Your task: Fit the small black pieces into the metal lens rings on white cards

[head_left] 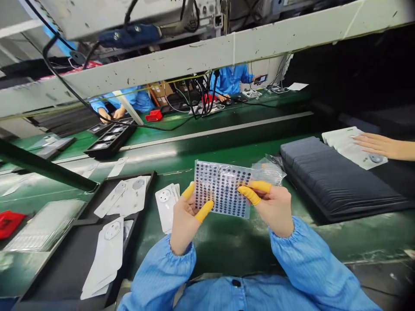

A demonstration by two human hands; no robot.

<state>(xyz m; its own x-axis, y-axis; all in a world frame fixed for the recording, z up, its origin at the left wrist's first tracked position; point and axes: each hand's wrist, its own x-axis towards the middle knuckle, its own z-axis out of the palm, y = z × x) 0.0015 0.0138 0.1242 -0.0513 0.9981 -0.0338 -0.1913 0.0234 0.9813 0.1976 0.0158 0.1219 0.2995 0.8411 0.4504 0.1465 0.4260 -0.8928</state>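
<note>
Between my two hands is a translucent sheet of small black round stickers (223,185), tilted up above the green bench. My left hand (188,216) pinches its left edge, with yellow finger cots on thumb and forefinger. My right hand (272,203), also in yellow finger cots, grips the sheet near its right side. Behind the right fingers lies a crumpled clear plastic bag (270,168). Just left of my left hand, a few white plates with round camera-like cutouts (166,205) rest on the bench.
A black tray (71,255) at left holds white plates (108,250). Clear trays (47,224) and a red box (9,223) sit beyond it. At right, stacked dark sheets (337,177) stand beside another person's hand (385,144) on white plates. A metal beam (194,54) crosses above.
</note>
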